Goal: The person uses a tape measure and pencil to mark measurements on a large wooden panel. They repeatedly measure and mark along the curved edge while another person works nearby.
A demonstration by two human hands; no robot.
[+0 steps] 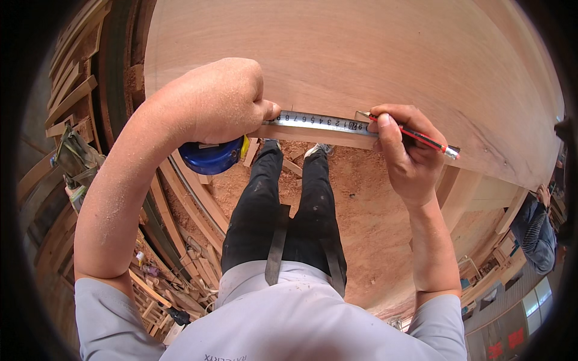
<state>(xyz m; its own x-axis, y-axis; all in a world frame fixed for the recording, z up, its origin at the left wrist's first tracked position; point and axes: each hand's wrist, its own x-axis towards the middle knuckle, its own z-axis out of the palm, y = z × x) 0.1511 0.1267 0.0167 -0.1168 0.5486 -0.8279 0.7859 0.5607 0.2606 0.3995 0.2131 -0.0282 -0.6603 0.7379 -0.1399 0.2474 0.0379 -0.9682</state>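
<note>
A steel tape measure blade lies along the near edge of a large wooden panel. My left hand is closed at the blade's left end, its thumb pressing on the tape. The blue tape case sits just below that hand, partly covered by it. Between the thumb and fingers of my right hand is a red and black pencil, pointing left and slanting down to the right. The pencil's tip is close to the right end of the visible blade; whether it touches the wood I cannot tell.
Sawdust covers the floor under the panel's near edge. Wooden strips lie to the left, with more timber stacked at far left. A wooden support stands under the panel at right. Another person is at the far right edge.
</note>
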